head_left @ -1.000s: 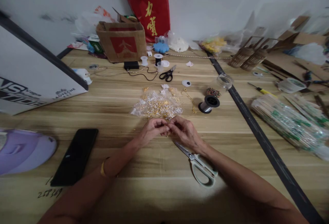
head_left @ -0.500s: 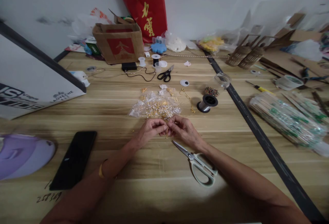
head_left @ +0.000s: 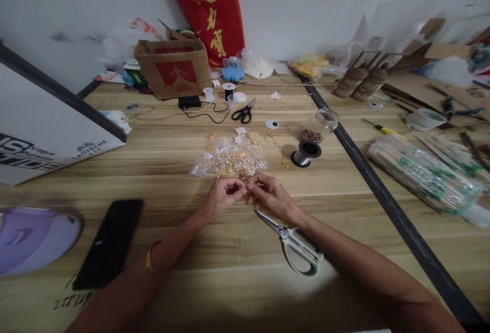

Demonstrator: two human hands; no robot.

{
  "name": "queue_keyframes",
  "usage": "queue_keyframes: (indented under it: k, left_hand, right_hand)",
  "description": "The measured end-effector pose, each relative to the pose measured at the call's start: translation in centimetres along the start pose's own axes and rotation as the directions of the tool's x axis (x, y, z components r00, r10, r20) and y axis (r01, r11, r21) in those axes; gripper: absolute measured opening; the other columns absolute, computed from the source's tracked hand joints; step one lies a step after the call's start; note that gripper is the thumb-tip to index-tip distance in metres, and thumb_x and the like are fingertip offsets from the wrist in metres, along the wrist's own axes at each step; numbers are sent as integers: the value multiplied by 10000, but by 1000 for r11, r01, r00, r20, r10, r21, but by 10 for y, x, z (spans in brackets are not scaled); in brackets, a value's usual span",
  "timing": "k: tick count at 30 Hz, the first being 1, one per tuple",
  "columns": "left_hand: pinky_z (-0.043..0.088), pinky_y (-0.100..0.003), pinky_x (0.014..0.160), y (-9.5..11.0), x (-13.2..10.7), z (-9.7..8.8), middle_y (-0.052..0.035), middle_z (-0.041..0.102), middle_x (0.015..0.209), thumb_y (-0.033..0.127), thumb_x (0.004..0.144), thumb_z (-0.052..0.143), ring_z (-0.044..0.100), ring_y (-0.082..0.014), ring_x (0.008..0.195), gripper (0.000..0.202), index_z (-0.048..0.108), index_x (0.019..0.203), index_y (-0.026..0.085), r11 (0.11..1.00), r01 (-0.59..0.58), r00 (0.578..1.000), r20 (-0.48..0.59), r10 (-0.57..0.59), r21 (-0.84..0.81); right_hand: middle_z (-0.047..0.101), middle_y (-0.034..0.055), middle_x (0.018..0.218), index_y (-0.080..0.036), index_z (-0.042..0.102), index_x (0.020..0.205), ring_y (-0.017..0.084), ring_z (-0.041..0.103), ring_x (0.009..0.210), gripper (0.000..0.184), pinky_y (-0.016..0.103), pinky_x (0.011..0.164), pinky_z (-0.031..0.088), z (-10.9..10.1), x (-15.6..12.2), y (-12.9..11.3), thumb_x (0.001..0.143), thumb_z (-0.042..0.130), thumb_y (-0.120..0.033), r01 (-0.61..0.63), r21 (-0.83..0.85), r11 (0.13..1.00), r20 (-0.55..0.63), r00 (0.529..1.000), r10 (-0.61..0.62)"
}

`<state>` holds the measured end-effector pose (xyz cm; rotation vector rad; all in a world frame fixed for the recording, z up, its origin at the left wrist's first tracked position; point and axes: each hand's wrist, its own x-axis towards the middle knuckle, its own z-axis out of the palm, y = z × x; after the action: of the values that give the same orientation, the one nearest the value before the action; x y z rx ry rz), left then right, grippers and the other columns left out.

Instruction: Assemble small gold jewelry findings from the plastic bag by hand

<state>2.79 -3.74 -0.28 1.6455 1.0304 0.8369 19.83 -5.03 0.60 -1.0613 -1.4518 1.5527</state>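
Note:
My left hand [head_left: 221, 196] and my right hand [head_left: 269, 195] meet fingertip to fingertip over the wooden table [head_left: 344, 195]. Both are pinched on a tiny gold-coloured piece between them, too small to name. Just beyond the fingers lies a heap of small clear bags with gold findings [head_left: 230, 158]. Pale-handled scissors [head_left: 294, 244] lie on the table under my right wrist. A spool of silvery wire [head_left: 305, 153] stands to the right of the heap, with a thin gold chain [head_left: 279, 147] beside it.
A black phone [head_left: 109, 244] lies at the left, a purple object [head_left: 34, 236] further left, a white board [head_left: 42, 119] behind. At the back stand a cardboard box [head_left: 172, 68], black scissors [head_left: 242, 112], small spools and a jar [head_left: 327, 118]. Bagged sticks [head_left: 421, 175] lie right of a dark strip [head_left: 383, 195].
My hands stay pinched together at the same spot by the heap; the small gold piece no longer hangs below the fingers. The view has tilted slightly, shifting everything a little down and left.

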Motion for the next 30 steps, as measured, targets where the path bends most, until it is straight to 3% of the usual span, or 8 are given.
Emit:
queue_keyframes:
  k: [5, 11, 16, 30]
  left_hand:
    - [431, -184, 532, 2, -2, 3, -15, 627, 639, 162, 747, 577, 540, -92, 555, 93, 648, 769, 106, 993, -30, 998, -43, 35, 111]
    - [389, -182, 519, 1, -6, 7, -1, 577, 625, 111, 747, 554, 495, -82, 541, 92, 642, 751, 137, 883, -190, 959, -112, 261, 430]
    - [400, -188, 551, 0, -8, 8, -10, 584, 659, 95, 758, 541, 509, -88, 577, 99, 624, 738, 145, 814, -276, 924, -93, 372, 512]
    - [453, -190, 566, -7, -7, 8, -16, 646, 685, 130, 736, 569, 578, -104, 598, 59, 621, 752, 155, 949, -71, 982, -146, 121, 307]
  right_hand:
    - [622, 10, 604, -160, 502, 790, 117, 615, 533, 363, 194, 448, 471, 1, 1, 4, 817, 581, -513, -30, 76, 997, 13, 999, 29]
    - [627, 5, 640, -166, 480, 808, 126, 638, 558, 375, 196, 450, 484, 4, 1, 10, 803, 597, -522, -45, 178, 983, 48, 998, 37]
    - [599, -6, 619, -162, 483, 785, 95, 581, 515, 348, 189, 449, 463, 4, 1, 9, 842, 560, -497, 8, 127, 992, 48, 999, -14]
    - [610, 0, 628, -177, 470, 823, 105, 562, 507, 325, 214, 477, 440, 1, 0, 13, 892, 477, -494, 88, 7, 996, 33, 996, -88]
